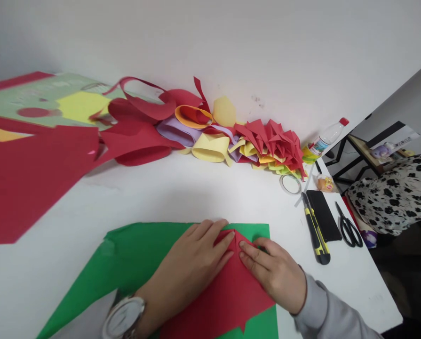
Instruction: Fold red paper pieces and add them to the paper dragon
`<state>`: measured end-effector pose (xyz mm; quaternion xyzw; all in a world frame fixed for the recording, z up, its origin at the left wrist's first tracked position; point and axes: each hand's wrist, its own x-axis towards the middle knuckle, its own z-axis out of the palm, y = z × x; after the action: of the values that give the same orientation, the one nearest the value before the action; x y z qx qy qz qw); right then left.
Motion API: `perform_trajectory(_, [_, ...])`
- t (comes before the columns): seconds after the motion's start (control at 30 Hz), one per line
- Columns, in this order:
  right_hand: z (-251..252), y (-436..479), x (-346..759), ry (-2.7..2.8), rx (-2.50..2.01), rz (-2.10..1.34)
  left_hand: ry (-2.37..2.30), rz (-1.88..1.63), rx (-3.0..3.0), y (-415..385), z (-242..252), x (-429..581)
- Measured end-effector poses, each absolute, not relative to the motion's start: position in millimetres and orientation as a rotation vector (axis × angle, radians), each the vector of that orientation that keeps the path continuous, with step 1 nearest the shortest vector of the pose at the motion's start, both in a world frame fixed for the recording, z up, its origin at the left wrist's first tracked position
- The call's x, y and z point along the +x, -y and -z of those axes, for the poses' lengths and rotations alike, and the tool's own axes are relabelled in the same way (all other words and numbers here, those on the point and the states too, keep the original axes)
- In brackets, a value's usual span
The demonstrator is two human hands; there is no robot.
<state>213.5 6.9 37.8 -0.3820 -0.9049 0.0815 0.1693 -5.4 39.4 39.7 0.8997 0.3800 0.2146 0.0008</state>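
Note:
A folded sheet of red paper [227,296], with a creased peak at its far end, lies on a larger sheet of green paper [143,249]. My left hand [196,256], with a watch at the wrist, rests across the red paper, its fingers stretched out beside the peak. From the other side my right hand [275,270] presses its bent fingertips on the paper's right flap, close to the centre crease. The right thumb is not clearly visible. Both hands touch the same folded sheet.
Red paper shapes [139,136] and a folded paper bundle [274,141] line the wall. To the right are a tape roll [290,184], a utility knife [316,228], scissors [349,228] and a bottle [328,136]. A person in patterned clothing [397,193] is beyond the table edge.

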Motion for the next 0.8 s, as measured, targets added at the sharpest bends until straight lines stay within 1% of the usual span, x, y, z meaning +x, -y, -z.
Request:
perform_trajectory(0.1, [-36, -6, 214, 2.584, -1.095, -0.204, -1.078, -0.725, 2.9, -39, -35, -6])
perform_trajectory(0.23, [-35, -6, 215, 2.589, -1.093, -0.197, -0.956, -0.71, 2.912, -37, -30, -6])
perform_trajectory(0.5, [-35, -6, 214, 2.578, -1.067, -0.143, -0.945, -0.576, 2.921, -39, -28, -7])
perform_trajectory(0.7, [-46, -7, 213, 2.693, -1.016, 0.081, -0.86, -0.549, 2.893, -39, -30, -10])
perform_trajectory(0.8, [-49, -8, 213, 2.696, -1.002, 0.139, -0.82, -0.524, 2.872, -41, -32, -15])
